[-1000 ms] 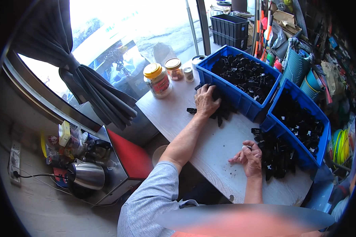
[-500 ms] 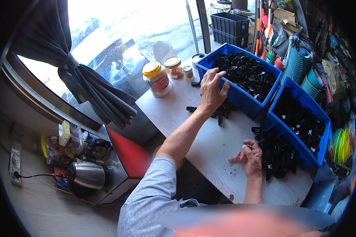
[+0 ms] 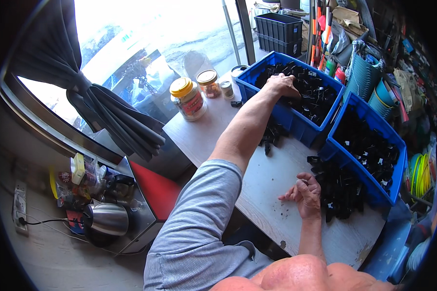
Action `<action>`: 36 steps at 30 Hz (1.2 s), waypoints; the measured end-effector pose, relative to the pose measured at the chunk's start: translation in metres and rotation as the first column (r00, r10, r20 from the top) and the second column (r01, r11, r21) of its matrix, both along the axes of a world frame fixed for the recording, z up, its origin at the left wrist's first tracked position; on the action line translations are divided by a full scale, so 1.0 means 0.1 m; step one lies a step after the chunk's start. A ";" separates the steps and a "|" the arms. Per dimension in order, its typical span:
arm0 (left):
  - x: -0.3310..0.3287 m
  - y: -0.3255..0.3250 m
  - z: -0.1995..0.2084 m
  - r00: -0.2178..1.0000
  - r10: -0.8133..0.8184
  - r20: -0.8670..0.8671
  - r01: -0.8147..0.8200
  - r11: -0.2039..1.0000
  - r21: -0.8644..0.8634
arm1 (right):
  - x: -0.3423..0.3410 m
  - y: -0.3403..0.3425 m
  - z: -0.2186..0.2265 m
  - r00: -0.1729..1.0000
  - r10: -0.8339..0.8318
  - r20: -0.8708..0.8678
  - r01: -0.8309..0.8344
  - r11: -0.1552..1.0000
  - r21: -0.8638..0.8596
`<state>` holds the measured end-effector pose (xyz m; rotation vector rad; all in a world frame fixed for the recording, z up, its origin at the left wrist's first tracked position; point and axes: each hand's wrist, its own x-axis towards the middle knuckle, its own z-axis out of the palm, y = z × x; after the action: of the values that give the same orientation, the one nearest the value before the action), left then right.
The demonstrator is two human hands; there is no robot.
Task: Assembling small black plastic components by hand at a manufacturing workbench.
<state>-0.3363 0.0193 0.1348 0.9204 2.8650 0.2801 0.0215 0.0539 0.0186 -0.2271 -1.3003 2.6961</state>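
My left hand (image 3: 281, 86) reaches over the near rim into a blue bin (image 3: 297, 127) heaped with small black plastic parts (image 3: 320, 102), some showing shiny metal bits. Its fingertips sink among the parts, so their grip is hidden. Low over the table, my right hand (image 3: 308, 196) is palm up with thumb and fingers curled together; whatever they pinch is too small to make out. Just right of it lies a loose pile of black parts (image 3: 342, 196). A second blue bin (image 3: 398, 182) holds more of these parts. Another small pile (image 3: 272, 136) lies under my left forearm.
Along the window side of the table (image 3: 257, 189) stand a yellow-lidded jar (image 3: 192, 104), a smaller jar (image 3: 209, 85) and a small can (image 3: 226, 89). A steel kettle (image 3: 107, 218) sits on a cabinet at left. Black crates (image 3: 278, 34) stand beyond the bins.
My left hand has moved forward and down, from above the bin's near rim into the black parts. My right hand stays nearly where it was.
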 end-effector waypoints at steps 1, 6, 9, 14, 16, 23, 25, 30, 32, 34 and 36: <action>-0.10 -0.04 -0.05 1.000 -0.003 -0.012 0.003 1.000 -0.007 | -0.01 -0.03 0.01 1.000 0.010 -0.006 -0.010 1.000 -0.002; -0.12 -0.01 -0.11 0.993 -0.042 -0.107 0.045 0.999 0.027 | 0.00 -0.02 0.00 1.000 0.000 -0.006 0.000 1.000 0.015; -0.08 -0.01 -0.11 0.981 -0.078 -0.178 0.082 0.996 0.016 | -0.01 0.00 -0.06 1.000 -0.005 0.000 0.005 0.999 0.041; -0.02 0.01 -0.13 0.969 -0.115 -0.217 0.112 0.993 -0.030 | 0.00 0.01 -0.07 1.000 0.001 -0.001 -0.001 1.000 0.029; -0.11 -0.07 -0.18 0.977 -0.104 -0.187 0.110 0.994 0.019 | -0.02 -0.02 -0.05 1.000 0.011 -0.005 -0.011 1.000 0.015; -0.09 0.00 -0.19 0.965 -0.149 -0.215 0.168 0.983 0.069 | -0.01 -0.02 -0.01 1.000 -0.009 -0.007 0.009 0.999 0.031; -0.09 -0.01 -0.19 0.958 -0.152 -0.244 0.185 0.976 0.117 | 0.00 -0.02 0.00 1.000 -0.002 -0.012 0.002 1.000 0.029; -0.07 -0.02 -0.19 0.952 -0.156 -0.264 0.186 0.978 0.093 | -0.01 -0.03 0.01 1.000 -0.003 -0.004 0.004 0.999 0.050; -0.07 -0.02 -0.19 0.947 -0.158 -0.278 0.192 0.976 0.099 | -0.01 -0.04 0.01 1.000 -0.006 -0.005 0.006 0.999 0.048; -0.05 0.00 -0.18 0.951 -0.135 -0.277 0.185 0.969 0.163 | -0.01 -0.02 0.02 1.000 -0.016 -0.001 0.016 0.999 0.048; -0.06 -0.03 -0.17 0.946 -0.139 -0.294 0.195 0.967 0.167 | -0.01 -0.03 0.03 1.000 -0.016 -0.006 0.016 0.999 0.045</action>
<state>-0.3425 0.0160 0.1181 1.3332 3.0243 0.4522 0.0208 0.0511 0.0218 -0.2239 -1.3501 2.6491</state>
